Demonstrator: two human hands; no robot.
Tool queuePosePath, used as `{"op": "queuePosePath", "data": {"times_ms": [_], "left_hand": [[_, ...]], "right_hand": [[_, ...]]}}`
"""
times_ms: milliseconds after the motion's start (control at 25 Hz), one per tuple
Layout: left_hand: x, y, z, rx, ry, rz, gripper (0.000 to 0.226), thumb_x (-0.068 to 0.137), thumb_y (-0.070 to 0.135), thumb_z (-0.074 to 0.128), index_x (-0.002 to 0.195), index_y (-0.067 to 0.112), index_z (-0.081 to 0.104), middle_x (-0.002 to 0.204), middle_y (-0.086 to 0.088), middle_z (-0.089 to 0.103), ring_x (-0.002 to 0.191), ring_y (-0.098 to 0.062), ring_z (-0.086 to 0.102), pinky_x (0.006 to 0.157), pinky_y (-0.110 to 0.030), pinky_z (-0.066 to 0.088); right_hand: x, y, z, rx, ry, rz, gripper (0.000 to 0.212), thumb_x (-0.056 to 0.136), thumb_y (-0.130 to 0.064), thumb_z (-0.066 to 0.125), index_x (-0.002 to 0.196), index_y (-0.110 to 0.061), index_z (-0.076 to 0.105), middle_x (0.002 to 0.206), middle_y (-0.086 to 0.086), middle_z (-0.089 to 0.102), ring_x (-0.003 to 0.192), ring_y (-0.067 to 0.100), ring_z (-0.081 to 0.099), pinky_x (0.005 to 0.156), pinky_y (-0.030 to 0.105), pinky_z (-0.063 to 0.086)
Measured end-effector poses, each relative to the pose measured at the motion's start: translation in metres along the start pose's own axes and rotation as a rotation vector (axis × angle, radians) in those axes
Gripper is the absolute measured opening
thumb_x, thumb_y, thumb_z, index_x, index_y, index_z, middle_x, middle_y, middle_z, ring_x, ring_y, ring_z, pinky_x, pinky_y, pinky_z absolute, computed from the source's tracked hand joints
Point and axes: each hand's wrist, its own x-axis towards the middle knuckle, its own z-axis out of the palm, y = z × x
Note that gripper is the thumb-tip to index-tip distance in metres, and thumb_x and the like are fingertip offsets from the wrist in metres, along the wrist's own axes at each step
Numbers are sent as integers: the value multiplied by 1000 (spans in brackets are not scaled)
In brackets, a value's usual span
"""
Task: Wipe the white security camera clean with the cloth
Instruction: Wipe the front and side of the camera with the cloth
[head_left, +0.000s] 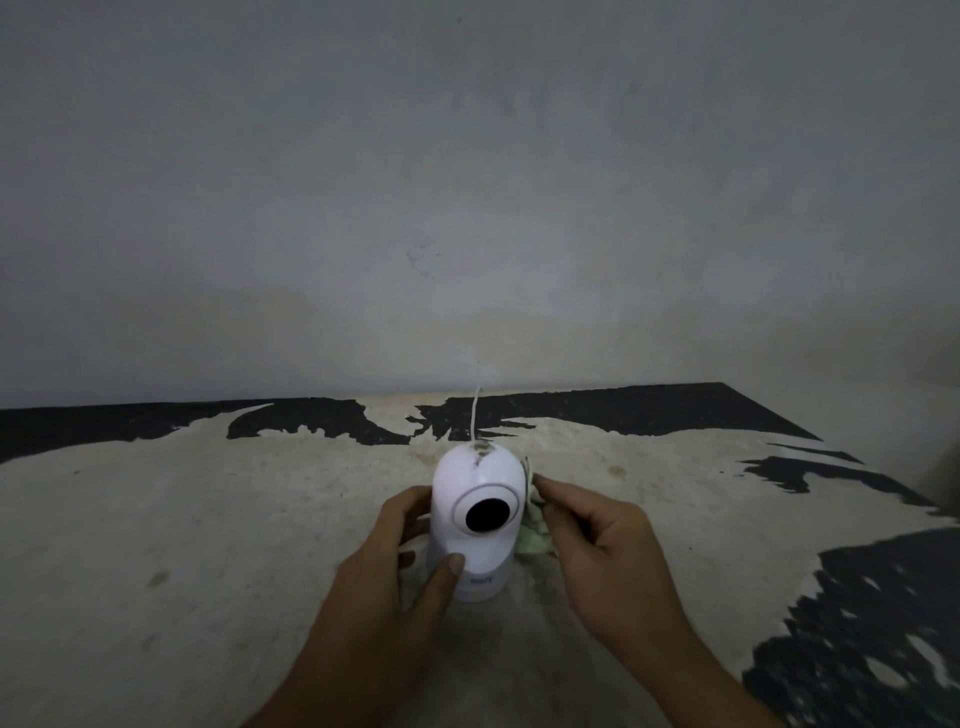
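Right grip pinches pale cloth against camera's right flank. Left grip clasps white security camera, thumb on base front. Camera stands upright mid-tabletop, toward rear edge; cable trails back. Dirt streak on crown unwiped. Risk: hard sideways rub could tip camera or strain the cable.

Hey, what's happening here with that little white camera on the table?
A person is cleaning a white security camera that stands upright on a worn table. The left hand steadies it, thumb on the front of its base. The right hand presses a pale cloth against the camera's right side. A dark smudge still sits on top, and a thin white cable runs back toward the wall.
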Motion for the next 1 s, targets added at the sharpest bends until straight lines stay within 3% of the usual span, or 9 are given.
{"op": "queuePosePath", "data": {"times_ms": [120,280,440,520,640,720,800,880,1000], "left_hand": [[1,0,1,-3,-1,-9,50,80,36,60,108,57,23,98,45,32,84,24,38,70,-3,35],[2,0,0,-24,2,-44,50,80,36,61,108,55,24,100,39,35,85,14,44,75,-7,36],[1,1,0,-16,-14,-43,50,81,36,60,106,57,22,96,41,34,83,18,42,70,-5,36],[2,1,0,-4,-13,-51,49,81,36,60,104,57,22,94,43,33,80,21,40,65,-3,36],[3,0,0,-2,4,-64,50,80,39,61,109,53,22,93,43,33,80,21,39,66,-3,34],[3,1,1,1,0,-48,50,79,40,61,109,53,23,95,44,32,81,23,38,66,-1,34],[3,1,1,0,1,-38,50,79,39,61,107,54,23,96,45,33,81,25,38,66,0,34],[3,-1,1,-11,10,-51,50,79,34,64,108,54,28,100,42,41,82,25,43,64,1,37],[3,-4,1,-40,-4,-39,50,81,25,64,115,48,36,116,31,48,93,21,47,71,4,39]], "right_hand": [[0,-9,0,126,61,5,38,92,-1,55,110,-32,68,96,-38,68,94,-12,64,77,5,51],[-8,-24,9,164,150,-81,23,80,-37,64,103,-36,69,107,-26,68,101,-10,63,82,6,50],[-8,-21,9,6,179,-157,32,86,-11,66,111,-31,64,109,-31,60,105,-18,56,87,1,44],[-9,-20,9,-50,194,-191,31,90,-9,62,118,-22,63,114,-24,62,107,-19,54,90,2,43],[-10,-21,12,-227,216,-443,29,84,-1,62,112,-2,68,114,5,70,110,7,64,96,21,50],[-7,-17,10,-304,207,-537,28,81,-1,63,108,3,69,112,13,71,108,19,65,92,34,53],[-6,-17,9,-343,224,-586,27,94,-15,52,107,1,70,112,12,71,109,20,65,90,39,54],[-8,-21,13,-387,180,-680,45,103,-27,33,107,-4,71,114,8,71,113,20,62,94,39,50],[-9,-26,20,-500,84,-824,44,104,-30,28,109,-16,70,117,-1,71,120,15,58,96,40,42]]}}
